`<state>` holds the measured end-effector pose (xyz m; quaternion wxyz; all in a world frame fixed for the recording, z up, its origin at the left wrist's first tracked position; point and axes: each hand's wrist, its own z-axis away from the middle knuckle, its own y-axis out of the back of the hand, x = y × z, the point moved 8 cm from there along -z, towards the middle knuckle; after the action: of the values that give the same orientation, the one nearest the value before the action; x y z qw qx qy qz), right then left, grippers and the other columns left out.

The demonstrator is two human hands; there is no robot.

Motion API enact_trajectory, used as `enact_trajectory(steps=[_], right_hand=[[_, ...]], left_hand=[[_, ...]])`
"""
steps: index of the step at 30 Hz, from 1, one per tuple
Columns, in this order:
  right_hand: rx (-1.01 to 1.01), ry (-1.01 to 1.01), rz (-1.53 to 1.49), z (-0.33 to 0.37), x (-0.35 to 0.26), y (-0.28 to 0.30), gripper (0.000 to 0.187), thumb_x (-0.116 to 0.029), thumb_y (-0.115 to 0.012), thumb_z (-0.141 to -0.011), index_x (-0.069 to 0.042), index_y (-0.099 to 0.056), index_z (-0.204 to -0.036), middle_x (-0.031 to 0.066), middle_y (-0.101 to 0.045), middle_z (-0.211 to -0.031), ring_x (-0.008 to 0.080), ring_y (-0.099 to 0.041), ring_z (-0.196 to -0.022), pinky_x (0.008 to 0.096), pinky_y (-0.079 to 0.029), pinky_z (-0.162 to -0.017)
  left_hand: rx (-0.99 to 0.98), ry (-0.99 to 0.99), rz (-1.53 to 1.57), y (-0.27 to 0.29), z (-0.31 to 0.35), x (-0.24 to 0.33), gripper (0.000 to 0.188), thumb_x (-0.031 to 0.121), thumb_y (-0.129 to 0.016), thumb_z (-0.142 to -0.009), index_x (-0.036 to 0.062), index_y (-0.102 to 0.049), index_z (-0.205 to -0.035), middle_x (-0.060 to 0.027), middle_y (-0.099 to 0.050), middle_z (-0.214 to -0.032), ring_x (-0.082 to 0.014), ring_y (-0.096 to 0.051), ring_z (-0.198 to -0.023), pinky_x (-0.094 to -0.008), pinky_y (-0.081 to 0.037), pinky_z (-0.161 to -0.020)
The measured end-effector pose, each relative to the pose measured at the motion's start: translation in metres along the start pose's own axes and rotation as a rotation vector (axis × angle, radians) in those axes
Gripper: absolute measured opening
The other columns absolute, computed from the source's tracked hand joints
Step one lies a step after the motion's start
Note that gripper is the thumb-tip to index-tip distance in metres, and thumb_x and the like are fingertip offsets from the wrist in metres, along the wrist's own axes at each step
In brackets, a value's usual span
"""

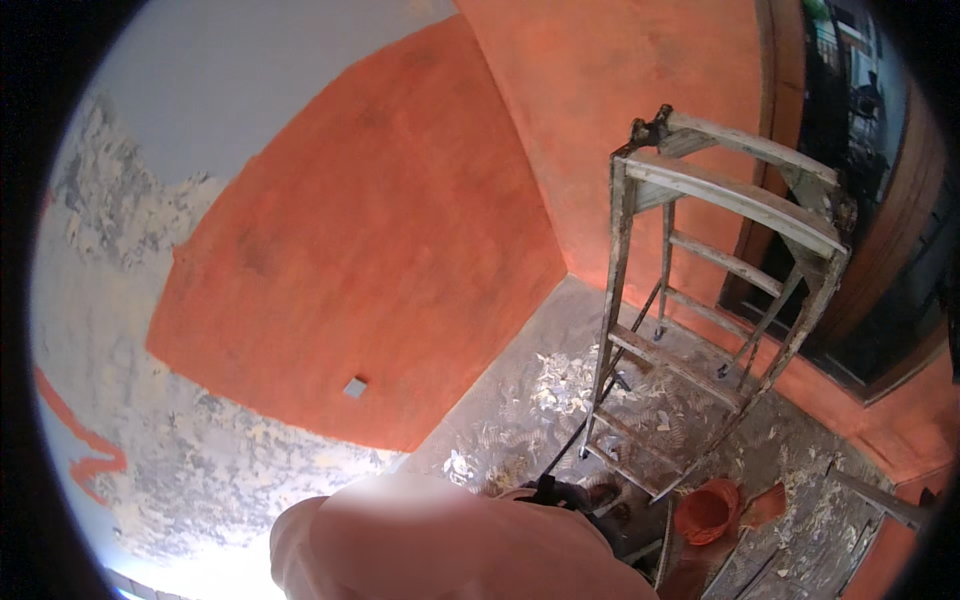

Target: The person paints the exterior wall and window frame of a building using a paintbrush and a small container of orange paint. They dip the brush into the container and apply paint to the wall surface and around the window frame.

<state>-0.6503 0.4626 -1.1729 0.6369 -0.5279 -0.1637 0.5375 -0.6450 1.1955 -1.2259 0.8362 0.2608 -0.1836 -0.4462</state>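
Observation:
Neither of my hands shows in the head view. At the lower edge, close in front, is a person in a pale top [560, 545], seen from above, with the upper part blurred. Beside this person, dark trousers and a foot [604, 494] show on the floor. Whether the person's hands hold anything is hidden. A paint-stained stepladder [690, 370] stands spread on the floor to the right. By its foot sits an orange-smeared bucket [705, 512]. A thin dark pole [567, 447] slants up toward the ladder from beside the person.
An orange-painted wall [380, 240] meets a second orange wall [640, 60] in a corner. Patchy grey and white wall [250, 440] borders the paint. A small pale plate [355, 387] sits low on it. Pale scraps [570, 380] litter the floor. Wood-framed glass [860, 200] stands at right.

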Motion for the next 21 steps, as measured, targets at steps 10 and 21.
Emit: enact_trajectory(steps=[10, 21], right_hand=[[-0.041, -0.15, 0.07, -0.021, 0.023, -0.008, 0.047, -0.031, -0.048, -0.108, -0.013, -0.051, -0.151, 0.0177, -0.059, -0.142, 0.0342, -0.061, -0.127, 0.0499, -0.055, -0.103], [-0.207, -0.383, 0.234, -0.019, 0.103, -0.068, 0.046, -0.032, -0.048, -0.108, -0.013, -0.051, -0.15, 0.0184, -0.059, -0.141, 0.035, -0.061, -0.127, 0.0503, -0.055, -0.102]], left_hand=[[-0.074, -0.021, 0.117, -0.084, 0.016, 0.03, 0.03, 0.029, -0.075, -0.091, 0.0081, -0.073, -0.112, -0.0155, -0.073, -0.105, -0.0299, -0.071, -0.097, -0.0447, -0.057, -0.084], [-0.136, -0.116, 0.37, -0.178, 0.009, 0.047, 0.029, 0.027, -0.075, -0.091, 0.0085, -0.073, -0.113, -0.0139, -0.074, -0.105, -0.0281, -0.071, -0.097, -0.0437, -0.057, -0.084]])
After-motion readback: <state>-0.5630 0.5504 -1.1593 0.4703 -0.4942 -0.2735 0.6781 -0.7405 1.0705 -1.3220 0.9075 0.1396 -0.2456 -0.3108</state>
